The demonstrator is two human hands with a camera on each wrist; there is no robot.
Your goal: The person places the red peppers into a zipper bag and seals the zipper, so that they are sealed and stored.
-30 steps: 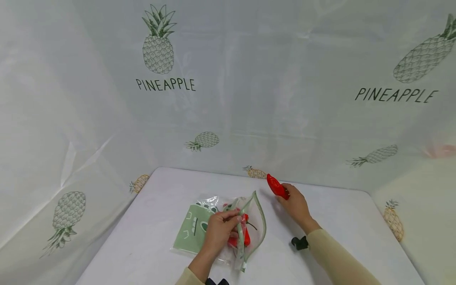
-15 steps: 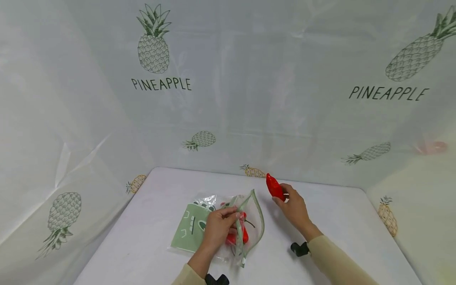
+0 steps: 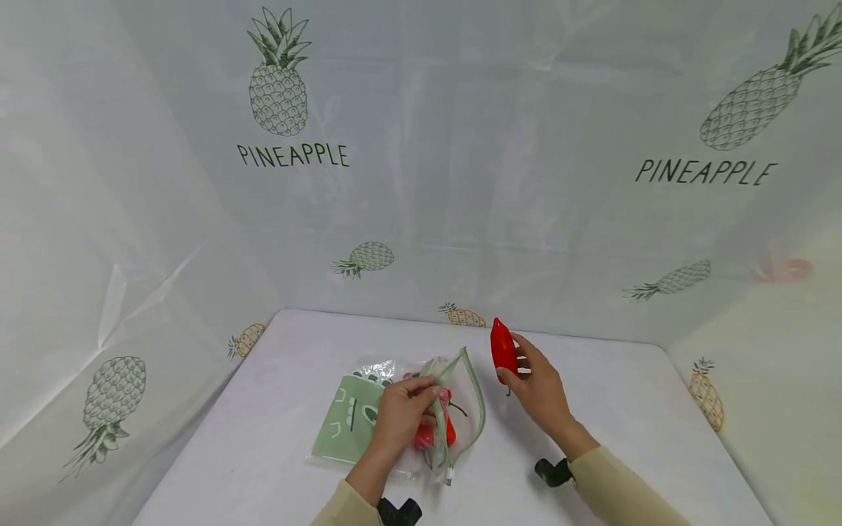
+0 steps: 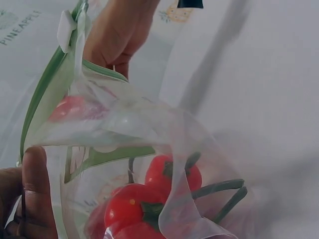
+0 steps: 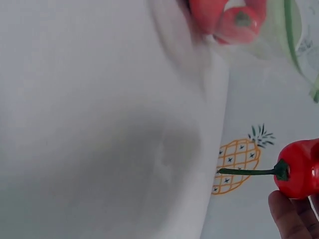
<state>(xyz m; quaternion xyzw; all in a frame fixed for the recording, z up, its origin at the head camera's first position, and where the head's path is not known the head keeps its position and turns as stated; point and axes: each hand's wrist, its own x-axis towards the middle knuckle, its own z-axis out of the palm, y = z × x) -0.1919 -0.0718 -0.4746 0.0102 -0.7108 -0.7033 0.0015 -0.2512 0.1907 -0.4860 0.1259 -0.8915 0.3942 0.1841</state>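
Note:
A red chili pepper [image 3: 503,349] with a dark green stem stands nearly upright in my right hand [image 3: 542,391], its tip pointing up. In the right wrist view, fingers [image 5: 286,214] lie against the pepper [image 5: 297,169] near its stem end. My left hand [image 3: 400,416] pinches the green-edged rim of a clear zip bag [image 3: 482,416], whose mouth gapes to the right. Through the bag's film in the left wrist view, several red peppers [image 4: 127,206] with green stems show inside. A white slider [image 4: 65,31] sits on the bag's green edge.
The bag lies on a white table [image 3: 263,409]; its left part bears a green printed panel [image 3: 345,427]. A pineapple-print sheet [image 3: 460,183] hangs behind the table and along its sides. Black wrist cameras [image 3: 552,472] sit at both wrists.
My right hand has turned the pepper from a slant to nearly upright, and its stem now shows below. My left hand keeps its pinch on the bag. The whole view has shifted slightly.

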